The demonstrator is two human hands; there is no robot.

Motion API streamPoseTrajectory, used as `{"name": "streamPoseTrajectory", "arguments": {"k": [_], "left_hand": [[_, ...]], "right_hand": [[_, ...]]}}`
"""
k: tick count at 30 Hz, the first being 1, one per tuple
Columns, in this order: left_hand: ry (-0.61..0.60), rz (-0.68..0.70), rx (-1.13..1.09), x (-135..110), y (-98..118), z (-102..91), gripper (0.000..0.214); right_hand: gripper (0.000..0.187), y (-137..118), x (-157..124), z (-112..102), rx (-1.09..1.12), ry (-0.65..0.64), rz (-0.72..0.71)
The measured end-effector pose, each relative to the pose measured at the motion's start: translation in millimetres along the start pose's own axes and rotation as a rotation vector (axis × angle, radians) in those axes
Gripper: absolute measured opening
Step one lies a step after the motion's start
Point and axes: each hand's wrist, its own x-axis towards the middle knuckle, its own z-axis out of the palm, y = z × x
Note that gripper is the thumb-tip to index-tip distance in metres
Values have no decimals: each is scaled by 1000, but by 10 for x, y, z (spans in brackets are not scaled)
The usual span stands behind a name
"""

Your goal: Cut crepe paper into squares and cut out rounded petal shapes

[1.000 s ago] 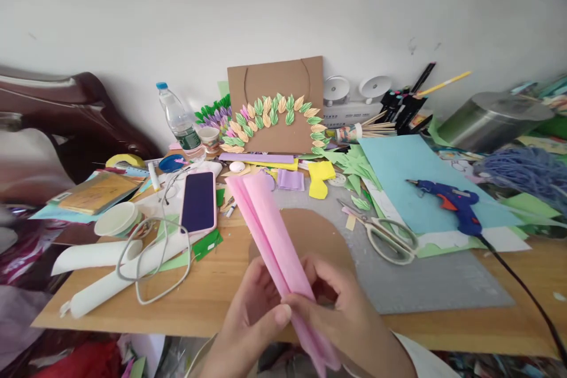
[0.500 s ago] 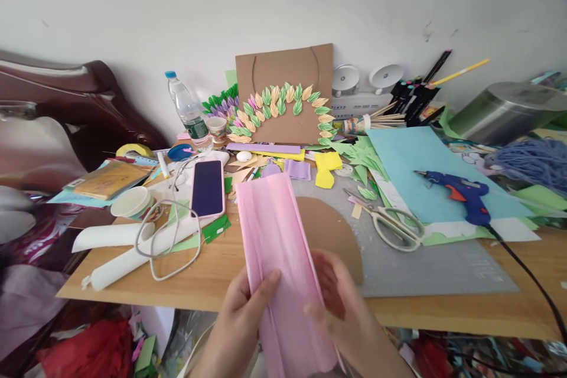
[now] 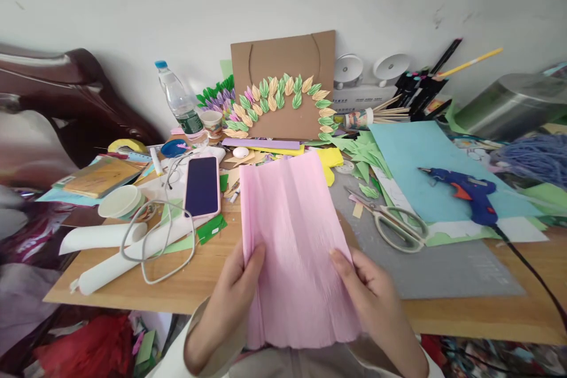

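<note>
Between my hands is a wide sheet of pink crepe paper, its left side still in folded layers. My left hand pinches the left edge, thumb on top and fingers behind. On the right edge, my right hand grips the same way. The paper hangs over the table's front edge and hides most of a brown cardboard piece. Beyond it stands a brown cardboard panel trimmed with an arc of green, peach and pink paper leaves.
Scissors lie on a grey cutting mat. A blue glue gun rests on light blue paper, its cord trailing right. To the left are a phone, white rolls, a looped cable and a water bottle.
The pink crepe paper has been opened out from a narrow folded strip to a wider sheet. My right hand has moved right and taken hold of its right edge.
</note>
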Motion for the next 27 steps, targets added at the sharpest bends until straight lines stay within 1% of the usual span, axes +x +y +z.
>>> {"name": "streamPoseTrajectory", "arguments": {"k": [3,4,5,7,9,11,13,15,16,17,19,20,22,24,27], "left_hand": [[-249,-45,14,91,54,7,28],[-294,-59,19,119,63,2,28],[-292,-58,22,147,67,-3,28],[-182,-7,36,200,64,-4,26],[-70,57,74,246,51,5,21],[-46,58,121,287,32,13,18],[-42,20,149,326,12,5,18],[0,-4,170,364,-2,-24,20],[24,-12,180,383,-5,-44,21],[43,-23,186,401,-4,-66,23],[70,-53,180,433,5,-106,25],[82,-66,168,447,13,-123,26],[104,-78,145,468,31,-146,28],[115,-76,140,483,48,-161,30],[125,-66,169,502,65,-188,32]], "right_hand": [[43,-4,55,-1,-18,5,13],[43,7,80,-11,-29,16,16],[42,25,107,-23,-43,31,16],[42,76,163,-45,-81,57,15],[42,137,208,-64,-131,56,26],[41,196,242,-98,-180,51,41],[34,254,271,-186,-215,86,37],[27,321,312,-356,-297,206,-6],[25,361,337,-470,-383,297,-49],[23,405,365,-595,-517,400,-100],[21,496,421,-847,-799,379,-221],[17,539,447,-957,-909,370,-271],[15,611,495,-1111,-1007,335,-314],[17,661,547,-1174,-1085,319,-335],[20,701,655,-1177,-1217,280,-397]]}}
